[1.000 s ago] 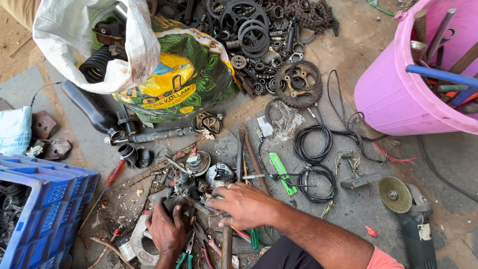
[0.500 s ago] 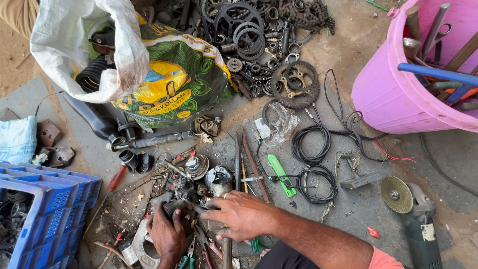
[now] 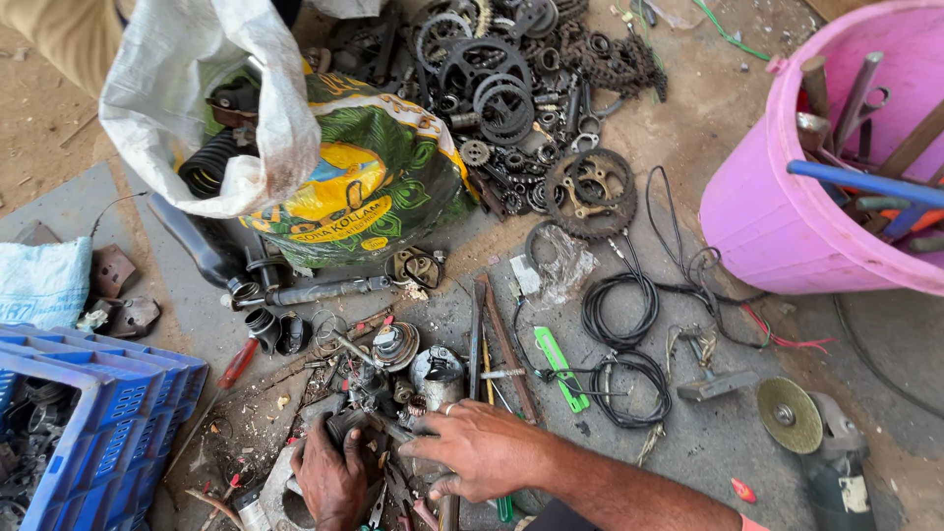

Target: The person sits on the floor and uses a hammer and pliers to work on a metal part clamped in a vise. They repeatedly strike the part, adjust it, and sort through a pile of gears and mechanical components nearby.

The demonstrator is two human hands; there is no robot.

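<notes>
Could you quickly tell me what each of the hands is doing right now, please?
Left hand: closed around a dark round metal part.
Right hand: fingers curled, resting on the small parts pile; grip cannot be told.

Both hands sit low in the view, close together, nearly touching. The left hand comes up from the bottom edge, back facing up, its fingers curled down and closed around something small and dark. The right hand reaches in from the lower right, palm down, fingers stretched toward the left hand, with a ring showing on one finger. The right forearm is bare and runs diagonally off the bottom edge.
</notes>
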